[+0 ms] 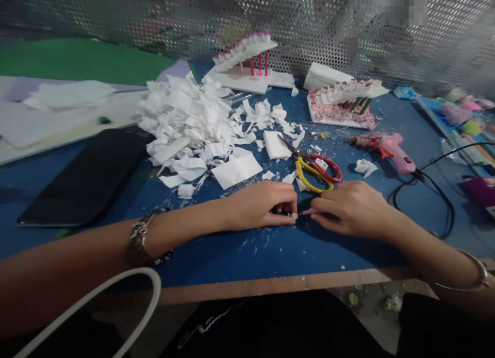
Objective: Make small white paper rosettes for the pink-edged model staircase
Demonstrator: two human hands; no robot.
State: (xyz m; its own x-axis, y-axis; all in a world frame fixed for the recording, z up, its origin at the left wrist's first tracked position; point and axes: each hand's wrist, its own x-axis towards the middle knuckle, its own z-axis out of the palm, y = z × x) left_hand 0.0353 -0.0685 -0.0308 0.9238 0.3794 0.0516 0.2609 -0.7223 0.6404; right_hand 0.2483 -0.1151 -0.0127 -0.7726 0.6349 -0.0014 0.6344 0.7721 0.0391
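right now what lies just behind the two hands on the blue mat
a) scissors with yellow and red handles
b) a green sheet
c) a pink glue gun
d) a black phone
a: the scissors with yellow and red handles lie just beyond the left hand and the right hand; the glue gun sits farther right, the phone far left.

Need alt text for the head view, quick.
Two hands meet on a blue mat: left hand pinches a small white piece, right hand holds a thin pink stick. Scissors, paper scraps and a pink glue gun lie behind.
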